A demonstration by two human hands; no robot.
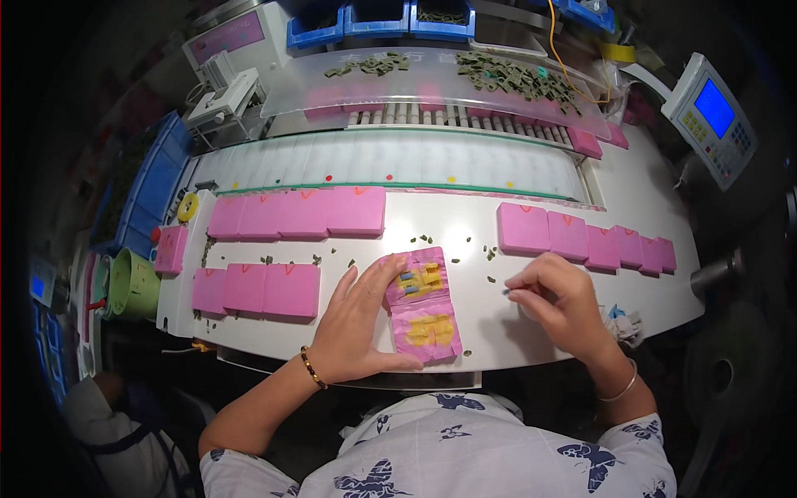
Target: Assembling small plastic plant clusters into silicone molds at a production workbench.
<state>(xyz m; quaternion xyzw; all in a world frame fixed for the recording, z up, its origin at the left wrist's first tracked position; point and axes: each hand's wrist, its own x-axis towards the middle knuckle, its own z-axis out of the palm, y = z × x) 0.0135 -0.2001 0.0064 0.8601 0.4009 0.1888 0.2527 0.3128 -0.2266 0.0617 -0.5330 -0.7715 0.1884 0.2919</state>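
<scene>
Two worn pink foam blocks (423,305) with yellow insets lie end to end at the near edge of the white table (465,228). My left hand (361,319) rests flat against their left side, thumb along the near block's front edge. To the right of the blocks, my right hand (563,303) is pinched shut on a tiny bluish part (506,290), held just above the table.
Rows of pink foam blocks lie at the left (295,214), lower left (257,289) and right (581,236). Small green parts are scattered on the table and heaped on a clear cover (515,76) behind a conveyor. A green cup (133,284) and a keypad display (712,116) stand at the sides.
</scene>
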